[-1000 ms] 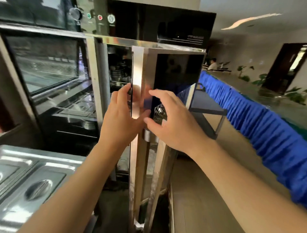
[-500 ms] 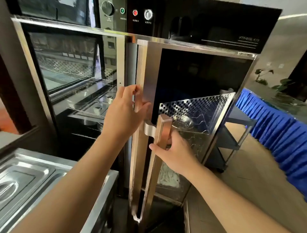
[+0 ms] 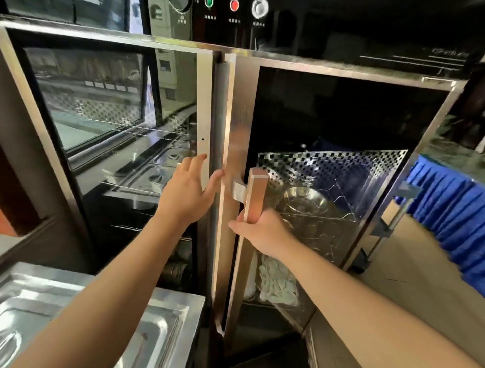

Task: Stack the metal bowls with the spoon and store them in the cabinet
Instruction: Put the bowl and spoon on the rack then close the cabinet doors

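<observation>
- Landmark: right cabinet door [image 3: 341, 126], dark glass in a steel frame, with a long copper-toned vertical handle [image 3: 256, 199] at its left edge.
- Right hand [image 3: 262, 231] clenched around the lower part of that handle; fingertips hidden behind the bar, thumb lying across the front.
- Left hand [image 3: 187, 194] just left of the door, fingers spread and released, gripping nothing; fingertips at the steel frame [image 3: 203, 126] of the left door, with the thumb tip toward the grey seal strip [image 3: 219, 131] between the doors. Actual contact cannot be told.
- Behind the right door's glass: metal bowls [image 3: 304, 202] sit on a wire shelf, in front of a perforated steel back panel [image 3: 341, 168]. How many are stacked is hard to make out through reflections; no spoon can be picked out there.
- Below the bowls, behind the same glass: a tray of white items [image 3: 275, 281], blurred, kind not discernible.
- Left of the door: the left door's glass [image 3: 105, 105] shows mostly reflections; lidded steel pans [image 3: 157, 170] dimly visible on racks.
- Above the door: control panel with a green [image 3: 209, 2] and a red button [image 3: 234, 4], dial cut off by the top edge.
- Lower left of the door: steel counter with lidded pans [image 3: 78, 315], cut off by the frame.
</observation>
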Motion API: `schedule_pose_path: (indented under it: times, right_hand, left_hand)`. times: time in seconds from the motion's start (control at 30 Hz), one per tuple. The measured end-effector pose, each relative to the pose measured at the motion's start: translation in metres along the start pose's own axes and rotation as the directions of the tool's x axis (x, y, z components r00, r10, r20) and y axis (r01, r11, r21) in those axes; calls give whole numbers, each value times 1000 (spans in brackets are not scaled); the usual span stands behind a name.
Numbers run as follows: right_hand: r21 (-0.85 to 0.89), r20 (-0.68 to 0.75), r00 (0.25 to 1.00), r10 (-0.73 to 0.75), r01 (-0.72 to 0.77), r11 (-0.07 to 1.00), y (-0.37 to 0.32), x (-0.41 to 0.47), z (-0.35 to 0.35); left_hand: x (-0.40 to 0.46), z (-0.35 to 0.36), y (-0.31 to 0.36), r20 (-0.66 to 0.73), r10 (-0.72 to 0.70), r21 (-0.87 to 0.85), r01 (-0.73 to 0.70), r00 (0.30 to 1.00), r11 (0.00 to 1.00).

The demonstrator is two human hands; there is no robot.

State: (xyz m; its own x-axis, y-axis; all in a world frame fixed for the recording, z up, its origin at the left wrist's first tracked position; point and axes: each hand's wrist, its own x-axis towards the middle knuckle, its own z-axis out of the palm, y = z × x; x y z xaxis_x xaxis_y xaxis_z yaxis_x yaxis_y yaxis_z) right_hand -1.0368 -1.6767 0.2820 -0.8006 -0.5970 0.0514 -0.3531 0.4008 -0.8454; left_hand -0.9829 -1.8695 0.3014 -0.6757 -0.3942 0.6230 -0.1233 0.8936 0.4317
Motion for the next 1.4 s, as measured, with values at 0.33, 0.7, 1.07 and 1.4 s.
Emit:
schedule_pose_path:
  times: [0.33,0.7,1.07,1.4]
  right_hand:
    - [-6,-29,997,-71,71,997,1,98,24]
    - [-105,-32,991,-129,125,987,1,170,27]
    - [-133,-169,947,-274,254,958,14,204,37]
    - [-133,-268,905,-330,305,943,22,225,46]
  left_hand:
    - [65,50,-65,113,-71,186,49,991,981]
    - [124,93,-89,21,-56,326,46,998,944]
    - [131,126,-105,-95,-44,268,69,994,961]
    - [131,131,-106,-144,-23,303,66,989,951]
